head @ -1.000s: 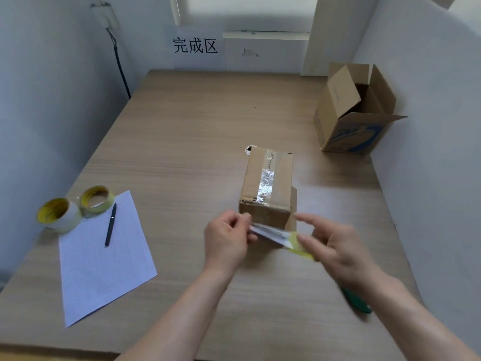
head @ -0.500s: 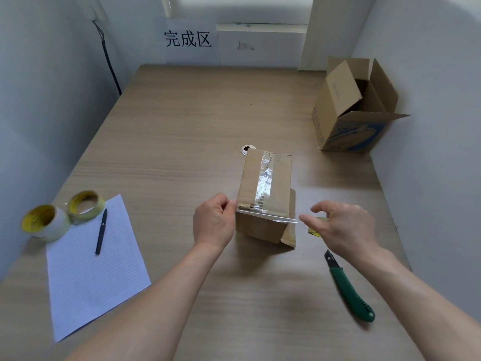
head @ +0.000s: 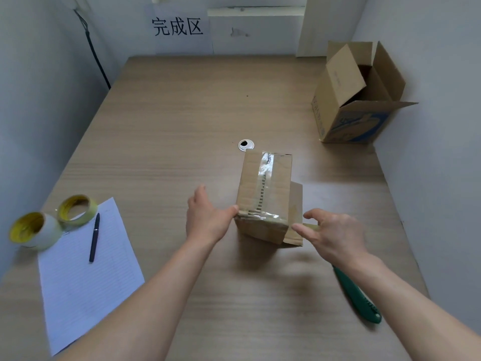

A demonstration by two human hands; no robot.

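Where the table (head: 182, 113) met the left wall, at about eight o'clock, two tape rolls (head: 76, 209) sat side by side, just beside a lined paper sheet (head: 86, 282). A black pen (head: 94, 237) lay on that sheet, pointing toward twelve o'clock. Further right, the left hand (head: 205, 220) lay relaxed with loose fingers, gripping nothing, its thumb pressed against the near left corner of the small cardboard box (head: 265, 194). That box stood near the middle of the table, a little toward six o'clock, its long side running toward twelve, with a cable hole (head: 246, 144) just beyond its far edge. A clear tape strip (head: 263, 217) ran across its near top edge from nine to three o'clock. At the three o'clock end the right hand (head: 330, 233) pinched the strip's yellowish free end between thumb and forefinger, just beside the box's loose side flap. A green utility knife (head: 364, 300) lay at five o'clock, partly under the right forearm. An open carton (head: 356, 121) stood at one o'clock against the right wall
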